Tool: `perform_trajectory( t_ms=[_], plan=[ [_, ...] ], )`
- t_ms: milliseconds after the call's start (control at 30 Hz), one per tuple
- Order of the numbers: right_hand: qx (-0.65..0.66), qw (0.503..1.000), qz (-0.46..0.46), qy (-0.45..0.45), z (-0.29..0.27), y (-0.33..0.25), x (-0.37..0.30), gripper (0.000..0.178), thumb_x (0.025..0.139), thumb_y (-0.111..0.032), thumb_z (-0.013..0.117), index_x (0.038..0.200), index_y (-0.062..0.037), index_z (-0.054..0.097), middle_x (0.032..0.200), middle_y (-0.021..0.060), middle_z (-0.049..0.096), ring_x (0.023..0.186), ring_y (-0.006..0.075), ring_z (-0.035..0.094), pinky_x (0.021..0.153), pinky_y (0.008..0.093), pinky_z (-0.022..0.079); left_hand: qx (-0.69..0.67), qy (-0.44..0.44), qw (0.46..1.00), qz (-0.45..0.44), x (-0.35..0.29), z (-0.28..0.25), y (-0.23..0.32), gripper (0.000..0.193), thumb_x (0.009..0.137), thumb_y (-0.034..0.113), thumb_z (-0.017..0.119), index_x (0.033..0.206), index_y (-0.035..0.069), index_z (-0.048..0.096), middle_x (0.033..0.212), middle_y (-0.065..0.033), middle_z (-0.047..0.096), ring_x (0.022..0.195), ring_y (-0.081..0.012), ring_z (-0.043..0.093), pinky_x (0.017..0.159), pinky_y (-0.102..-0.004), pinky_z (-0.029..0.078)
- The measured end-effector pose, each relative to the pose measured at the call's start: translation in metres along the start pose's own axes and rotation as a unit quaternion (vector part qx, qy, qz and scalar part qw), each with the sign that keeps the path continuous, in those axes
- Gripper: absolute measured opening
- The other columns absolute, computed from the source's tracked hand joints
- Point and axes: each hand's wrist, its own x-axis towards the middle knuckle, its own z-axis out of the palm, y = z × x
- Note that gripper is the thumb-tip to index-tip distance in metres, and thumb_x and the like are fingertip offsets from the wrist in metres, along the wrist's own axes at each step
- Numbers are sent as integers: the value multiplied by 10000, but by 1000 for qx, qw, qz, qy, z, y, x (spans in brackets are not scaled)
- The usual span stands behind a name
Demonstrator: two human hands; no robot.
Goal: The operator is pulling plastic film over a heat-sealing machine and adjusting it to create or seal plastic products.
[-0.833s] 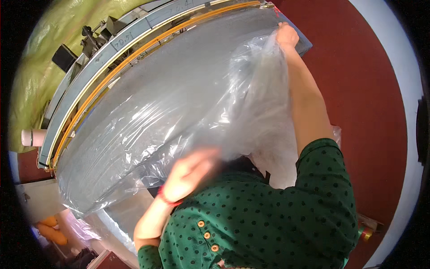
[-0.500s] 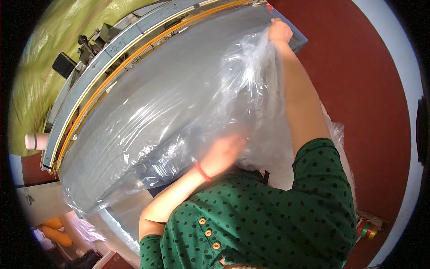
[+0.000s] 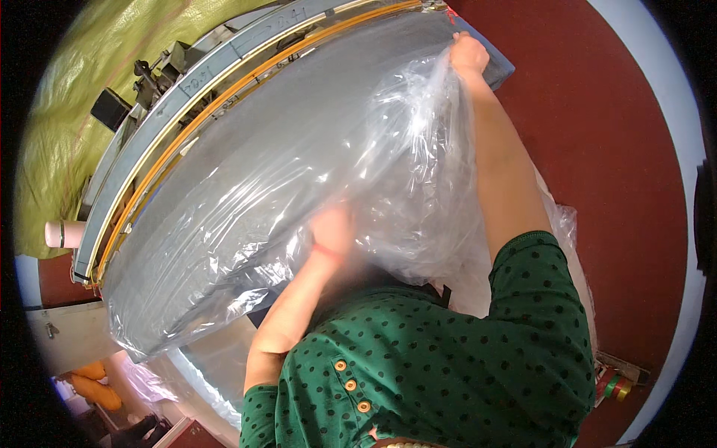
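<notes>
A large sheet of clear plastic film (image 3: 246, 201) lies over the grey table top (image 3: 358, 52), wrinkled and shiny, its near side hanging toward my body. At the far right corner my right hand (image 3: 469, 56) is closed on the bunched edge of the film, arm stretched out. Below it the film gathers into upright folds. My left hand (image 3: 333, 228), with a red band at the wrist, is over the middle of the film near my body. Motion smears its fingers, so whether it grips the film is not visible.
Along the table's far side runs a grey metal rail (image 3: 187, 86) beside an orange strip (image 3: 216, 93). Machine parts (image 3: 153, 78) and a yellow-green cover (image 3: 60, 157) lie beyond. A pink cylinder (image 3: 64, 234) stands by the left end. Colored rolls (image 3: 618, 384) sit low right on the red floor (image 3: 597, 187).
My left hand has swung left and away from my body across the film. The right hand stays at the far right corner, still holding the film.
</notes>
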Motion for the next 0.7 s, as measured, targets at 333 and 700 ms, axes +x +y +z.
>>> perform_trajectory(
  t_ms=[333,700],
  plan=[
    [-30,999,-9,5,3,-7,-3,266,868,-298,401,933,-140,605,887,142,624,851,302,600,718,421,464,-526,-114,842,-47,-55,-172,8,476,711,99,671,1097,11,406,879,-39,549,788,-120,523,737,-266,410],
    [-11,1000,-26,6,21,12,3,364,875,-409,335,1067,-181,545,1000,150,589,926,355,556,745,475,434,213,233,918,-238,-215,-280,-101,385,524,-172,432,854,16,493,864,-120,530,848,-255,542,761,-290,440]
  ],
)
